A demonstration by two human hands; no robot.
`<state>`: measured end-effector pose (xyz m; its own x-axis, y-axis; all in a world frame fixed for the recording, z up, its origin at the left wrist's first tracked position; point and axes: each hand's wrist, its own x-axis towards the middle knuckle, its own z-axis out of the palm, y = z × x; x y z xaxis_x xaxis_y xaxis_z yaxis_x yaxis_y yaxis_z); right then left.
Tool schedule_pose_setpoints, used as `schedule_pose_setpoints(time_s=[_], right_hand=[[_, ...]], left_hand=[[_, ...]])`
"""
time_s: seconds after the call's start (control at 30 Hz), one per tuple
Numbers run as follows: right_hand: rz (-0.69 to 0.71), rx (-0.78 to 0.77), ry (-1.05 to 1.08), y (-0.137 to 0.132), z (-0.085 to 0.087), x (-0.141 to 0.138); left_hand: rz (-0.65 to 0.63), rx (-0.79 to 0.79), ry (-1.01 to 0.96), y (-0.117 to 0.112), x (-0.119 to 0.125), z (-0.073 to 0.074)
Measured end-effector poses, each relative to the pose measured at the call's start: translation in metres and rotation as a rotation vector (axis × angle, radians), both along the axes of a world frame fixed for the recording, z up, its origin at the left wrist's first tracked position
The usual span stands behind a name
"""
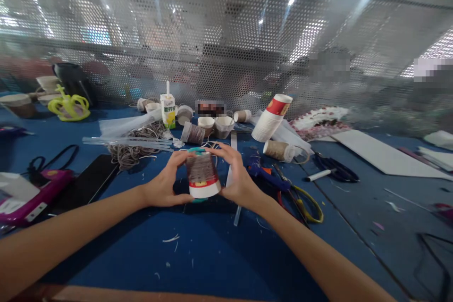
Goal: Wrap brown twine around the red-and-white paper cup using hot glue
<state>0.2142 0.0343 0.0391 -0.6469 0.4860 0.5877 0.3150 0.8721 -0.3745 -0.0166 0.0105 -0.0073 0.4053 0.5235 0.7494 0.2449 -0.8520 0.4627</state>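
Observation:
Between my two hands is a paper cup (202, 174) wound with brown cord over its narrower part. A red band and a bare white strip show at its wider end, which faces down. My left hand (168, 181) holds its left side, thumb low and fingers at the top. On the right side, my right hand (235, 177) curls its fingers over the top, with the thumb lower down. Bits of a teal object (197, 150) show above and below the cup; its kind is hidden. A heap of grey-brown cord (132, 148) lies beyond my left hand.
A stack of paper cups (269, 120) leans at the back right. Scissors (336, 168), a blue glue gun (267, 174) and yellow-handled pliers (307, 205) lie right. Clear glue sticks (127, 142), a drink carton (168, 111) and a black phone (85, 181) are left. Perforated metal (226, 33) stands behind.

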Motion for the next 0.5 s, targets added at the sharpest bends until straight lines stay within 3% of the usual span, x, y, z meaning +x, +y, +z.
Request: schedule_pose_setpoints(time_s=[0.37, 0.5], right_hand=[[-0.032, 0.152, -0.136, -0.0009, 0.0012, 0.0017], [-0.083, 0.216, -0.191, -0.0024, 0.0025, 0.0018]], left_hand=[[0.044, 0.103, 0.147, -0.0044, 0.0048, 0.0096], [0.143, 0.202, 0.162, -0.0048, 0.0053, 0.0077]])
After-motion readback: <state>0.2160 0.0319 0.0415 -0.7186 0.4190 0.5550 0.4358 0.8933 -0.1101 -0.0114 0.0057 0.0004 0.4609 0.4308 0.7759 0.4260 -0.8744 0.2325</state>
